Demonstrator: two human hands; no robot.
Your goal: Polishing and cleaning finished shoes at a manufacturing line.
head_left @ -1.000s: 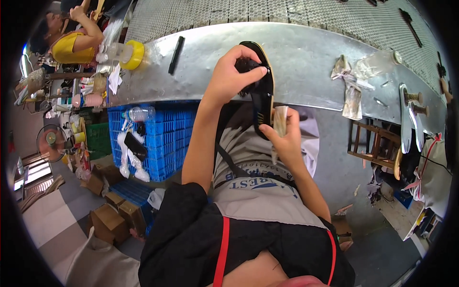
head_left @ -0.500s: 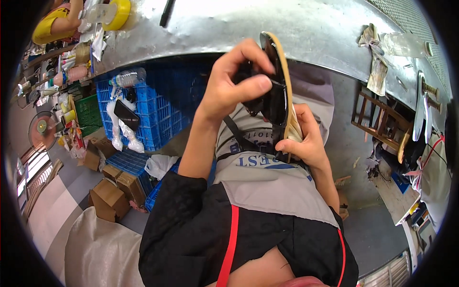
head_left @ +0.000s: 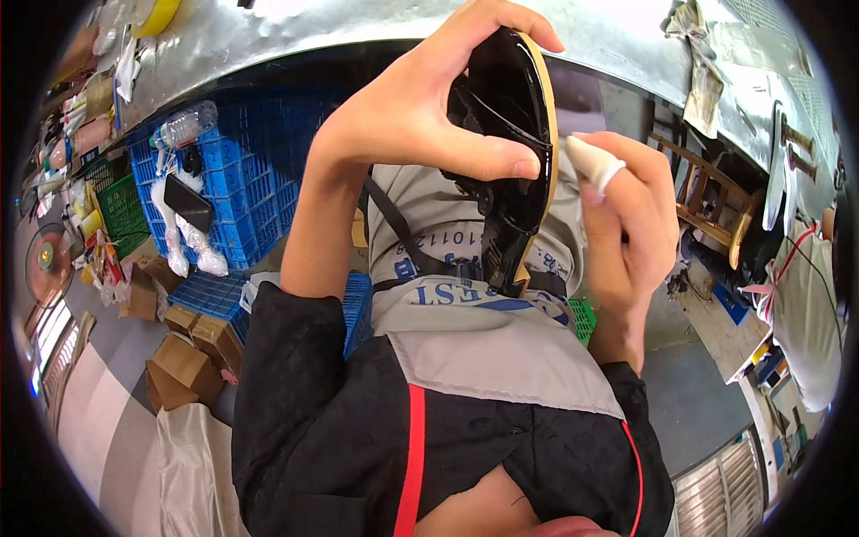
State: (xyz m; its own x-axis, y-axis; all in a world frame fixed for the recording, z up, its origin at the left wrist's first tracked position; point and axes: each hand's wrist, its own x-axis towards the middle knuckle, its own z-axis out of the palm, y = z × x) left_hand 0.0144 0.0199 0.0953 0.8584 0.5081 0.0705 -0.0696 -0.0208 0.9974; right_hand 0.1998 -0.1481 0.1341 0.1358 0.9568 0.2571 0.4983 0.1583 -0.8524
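A glossy black shoe (head_left: 514,210) with a tan sole edge stands on its side in front of my apron, toe end away from me and heel end close to my waist. My left hand (head_left: 420,116) grips it, fingers over the toe end and thumb pressed on the black side. Just right of the sole is my right hand (head_left: 631,210), its fingers bent and closed. A white finger cover (head_left: 595,166) sits on one of its fingers, near the sole edge; whether it touches the sole cannot be made out. Anything inside these fingers is hidden.
A metal worktable (head_left: 358,27) runs across the far side, with a stained cloth (head_left: 705,89) at its right. Blue crates (head_left: 242,170) stand left, bearing a bottle (head_left: 185,123) and a phone (head_left: 187,204). Cardboard boxes (head_left: 183,371) lie below; a wooden stool (head_left: 707,192) stands right.
My right hand has let go of the shoe's heel end and moved right of the sole. My left hand has shifted from the shoe's upper to a wide grip around its toe end.
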